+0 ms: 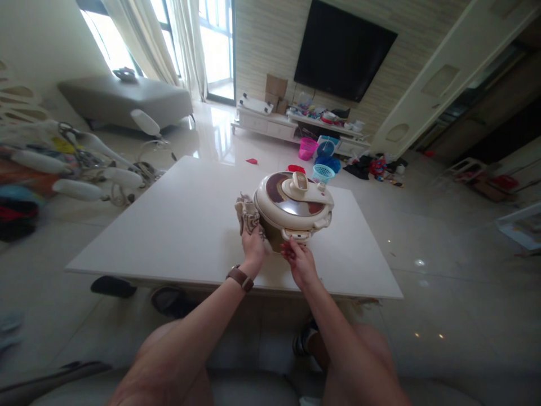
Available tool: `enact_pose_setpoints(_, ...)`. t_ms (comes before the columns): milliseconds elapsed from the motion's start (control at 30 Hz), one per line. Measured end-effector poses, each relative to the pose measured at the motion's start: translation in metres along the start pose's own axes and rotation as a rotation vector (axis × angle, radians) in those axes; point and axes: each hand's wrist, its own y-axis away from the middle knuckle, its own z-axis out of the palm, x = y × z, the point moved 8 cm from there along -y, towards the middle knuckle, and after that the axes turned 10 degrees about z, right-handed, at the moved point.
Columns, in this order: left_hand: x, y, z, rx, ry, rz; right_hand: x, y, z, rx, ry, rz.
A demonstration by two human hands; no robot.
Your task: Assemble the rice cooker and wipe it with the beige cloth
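Note:
A cream and brown pressure cooker (293, 206) stands on the white table (177, 225), tilted a little toward me. My left hand (252, 243), with a brown watch on the wrist, is closed on a crumpled patterned cloth (247, 215) and presses it against the cooker's left side. My right hand (298, 260) is at the cooker's front lower edge, its fingers curled against the base just under the front handle.
Beyond the table lie pink and blue baskets (323, 172) on the glossy floor, a low TV cabinet (270, 124) with clutter, and a wall TV (342, 51). A drying rack (84, 163) stands left. A grey bench (127, 98) is near the window. Shoes lie under the table.

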Motion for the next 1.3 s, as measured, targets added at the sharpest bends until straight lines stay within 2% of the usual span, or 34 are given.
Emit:
enact_pose_setpoints(133,-0.003,0.014,0.0,-0.029,-0.023,-0.087,-0.021,-0.001,-0.023,0.019,0.006,-0.071)
enact_pose_setpoints(267,0.004,0.017,0.006,-0.045,-0.034,-0.07,-0.025,-0.007,-0.025,0.03,-0.018,-0.093)
enact_pose_setpoints(400,0.001,0.004,0.011,-0.082,-0.052,-0.091,-0.023,-0.013,-0.019,0.062,-0.084,-0.132)
enact_pose_setpoints(567,-0.01,-0.023,0.017,-0.143,-0.038,-0.087,-0.029,-0.032,-0.008,0.101,-0.074,-0.176)
enact_pose_setpoints(700,-0.017,-0.037,0.026,-0.158,-0.029,-0.108,-0.037,-0.048,-0.005,0.13,-0.056,-0.129)
enact_pose_setpoints(767,-0.009,-0.04,0.029,-0.157,-0.039,-0.032,-0.04,-0.051,-0.012,0.142,-0.042,-0.111)
enact_pose_setpoints(800,0.0,-0.04,0.031,-0.183,-0.056,0.048,-0.041,-0.051,-0.018,0.155,-0.032,-0.112)
enact_pose_setpoints(867,0.025,-0.034,0.04,-0.325,-0.138,0.276,-0.044,-0.051,-0.032,0.187,-0.01,-0.112)
enact_pose_setpoints(933,0.048,-0.02,0.055,-0.554,-0.299,0.521,-0.044,-0.051,-0.046,0.214,-0.003,-0.096)
enact_pose_setpoints(1000,0.058,-0.009,0.065,-0.697,-0.475,0.665,-0.043,-0.053,-0.057,0.247,-0.021,-0.067)
enact_pose_setpoints(1033,0.061,-0.007,0.068,-0.719,-0.531,0.696,-0.043,-0.055,-0.06,0.265,-0.034,-0.052)
enact_pose_setpoints(1100,0.063,-0.011,0.07,-0.679,-0.547,0.701,-0.042,-0.059,-0.062,0.286,-0.05,-0.037)
enact_pose_setpoints(1167,0.063,-0.02,0.07,-0.598,-0.455,0.663,-0.043,-0.065,-0.059,0.272,-0.044,-0.046)
enact_pose_setpoints(1300,0.046,-0.054,0.057,-0.313,-0.156,0.458,-0.042,-0.073,-0.055,0.245,-0.028,-0.044)
